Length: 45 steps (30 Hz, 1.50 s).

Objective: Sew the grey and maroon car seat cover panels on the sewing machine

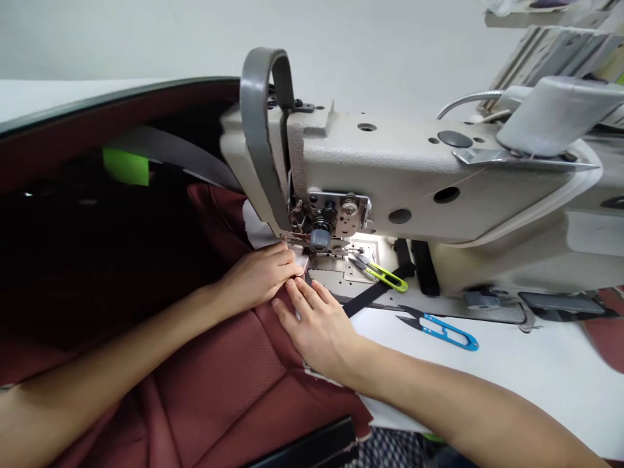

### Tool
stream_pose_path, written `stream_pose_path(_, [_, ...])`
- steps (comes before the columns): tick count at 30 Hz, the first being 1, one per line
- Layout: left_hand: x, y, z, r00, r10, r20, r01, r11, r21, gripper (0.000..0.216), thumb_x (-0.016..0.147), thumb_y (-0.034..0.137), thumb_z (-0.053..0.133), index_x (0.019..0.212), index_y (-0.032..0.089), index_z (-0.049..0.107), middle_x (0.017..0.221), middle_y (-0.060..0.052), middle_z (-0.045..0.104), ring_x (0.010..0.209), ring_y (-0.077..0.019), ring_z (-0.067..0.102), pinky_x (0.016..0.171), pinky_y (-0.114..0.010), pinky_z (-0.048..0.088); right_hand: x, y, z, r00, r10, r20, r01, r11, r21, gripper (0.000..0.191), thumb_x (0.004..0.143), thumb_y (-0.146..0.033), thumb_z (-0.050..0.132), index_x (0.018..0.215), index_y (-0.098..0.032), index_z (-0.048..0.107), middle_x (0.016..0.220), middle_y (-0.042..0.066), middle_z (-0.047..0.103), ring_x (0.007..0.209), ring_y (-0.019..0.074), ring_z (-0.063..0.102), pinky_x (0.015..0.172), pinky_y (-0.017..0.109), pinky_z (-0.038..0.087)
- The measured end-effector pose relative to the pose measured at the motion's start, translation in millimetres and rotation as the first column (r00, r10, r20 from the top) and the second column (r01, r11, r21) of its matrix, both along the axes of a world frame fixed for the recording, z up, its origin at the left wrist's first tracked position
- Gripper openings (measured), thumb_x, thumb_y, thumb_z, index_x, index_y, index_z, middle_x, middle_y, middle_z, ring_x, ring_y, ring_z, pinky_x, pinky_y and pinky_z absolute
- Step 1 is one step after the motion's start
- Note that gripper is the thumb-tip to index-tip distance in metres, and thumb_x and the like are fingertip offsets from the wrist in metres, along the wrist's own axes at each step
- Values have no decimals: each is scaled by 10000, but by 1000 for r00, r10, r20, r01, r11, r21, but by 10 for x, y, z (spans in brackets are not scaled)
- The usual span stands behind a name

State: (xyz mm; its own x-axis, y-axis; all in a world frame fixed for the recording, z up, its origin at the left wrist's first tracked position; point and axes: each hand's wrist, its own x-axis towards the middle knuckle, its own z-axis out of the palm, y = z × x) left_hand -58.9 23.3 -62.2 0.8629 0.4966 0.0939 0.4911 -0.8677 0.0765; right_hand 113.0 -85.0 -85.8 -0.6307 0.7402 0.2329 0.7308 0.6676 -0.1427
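From my remote seat, I view two bare hands close together at a sewing machine. My left hand (260, 276) lies palm down, fingers drawn together and bent at the stitching area; its fingertips are partly hidden, so I cannot tell whether they pinch anything. My right hand (324, 331) rests flatter, fingers extended and slightly spread, their tips just beside the left hand's. Beneath both lies the maroon fabric (219, 383), seamed and partly textured, reaching toward the stitching area and draping to the lower edge of my view. Beyond the fingers stands the sewing machine (390, 175). On its bed (439, 305), right of my hands, yellow-green snips (392, 280) lie across a black strap (363, 300). Blue snips (458, 336), blades apart, lie on the white desk (517, 364) near the bed's edge. Farther out, a curved grey bar (256, 117) rises at the machine's left end; a white cone (550, 117) tilts above its right part; a bright green patch (125, 166) shows at left.
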Motion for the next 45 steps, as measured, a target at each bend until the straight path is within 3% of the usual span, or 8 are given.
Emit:
stream_pose_path(9, [128, 112, 80, 974, 190, -124, -204, 972, -113, 292, 911, 177, 496, 1086, 242, 721, 1068, -37, 710, 992, -189, 626, 857, -284, 476, 54, 128, 40, 999, -53, 0, 52, 998, -47, 417, 983, -222, 457, 1372, -105, 551, 1478, 222, 449, 1384, 329, 427, 1139, 534, 354])
stream_pose_path(16, [111, 207, 48, 915, 404, 23, -401, 912, -83, 246, 833, 193, 569, 1000, 230, 746, 1039, -33, 730, 1056, -231, 621, 939, -319, 457, 88, 89, 19, 1000, 20, 7, -20, 1000, -4, 391, 977, -176, 464, 1329, -55, 584, 1425, 201, 521, 1347, 305, 477, 1132, 475, 388])
stream_pose_path(20, [112, 209, 119, 953, 293, -83, -298, 952, -65, 251, 873, 190, 553, 1023, 264, 741, 1005, -17, 734, 944, -210, 644, 905, -331, 449, 83, 113, 22, 998, 44, 33, -45, 998, 37, 392, 975, -205, 468, 1299, -29, 601, 1385, 222, 552, 1305, 333, 520, 1091, 468, 431])
stream_pose_path(25, [164, 83, 185, 969, 107, -223, -87, 991, 101, 200, 921, 200, 525, 932, 210, 724, 903, -77, 693, 886, -228, 628, 705, -316, 427, 85, 144, 0, 998, 55, 23, -56, 996, 65, 382, 981, -214, 447, 1273, -33, 615, 1376, 229, 556, 1300, 321, 527, 1088, 461, 436])
stream_pose_path(35, [237, 79, 167, 971, 111, -210, -83, 987, 137, 163, 882, 141, 565, 801, 194, 695, 717, -28, 648, 645, -168, 578, 583, -296, 363, 145, 277, -51, 998, 26, -51, -25, 999, 21, 372, 976, -187, 426, 1282, -72, 603, 1375, 169, 571, 1313, 297, 498, 1158, 482, 344])
stream_pose_path(38, [161, 133, 142, 984, 81, -159, -57, 988, 144, 163, 895, 162, 560, 880, 227, 709, 795, 1, 703, 705, -163, 629, 626, -277, 411, 152, 268, -19, 997, 15, -73, -14, 1000, 13, 367, 967, -175, 437, 1281, -81, 601, 1320, 160, 595, 1317, 301, 472, 1177, 517, 297])
stream_pose_path(41, [42, 249, 80, 985, 150, -81, -130, 969, 209, 173, 895, 203, 546, 887, 212, 719, 852, -23, 728, 788, -190, 659, 718, -286, 460, 151, 239, 0, 997, -18, -82, 19, 1000, 8, 361, 947, -186, 472, 1270, -103, 611, 1318, 154, 579, 1340, 362, 411, 1141, 584, 309])
stream_pose_path(45, [-47, 431, 113, 978, 188, -93, -157, 949, 272, 269, 901, 143, 473, 889, 189, 737, 881, -60, 728, 871, -230, 657, 815, -330, 470, 161, 308, -13, 994, 23, -103, -27, 999, -40, 393, 896, -228, 579, 1264, -97, 621, 1300, 166, 560, 1348, 373, 374, 1139, 523, 337])
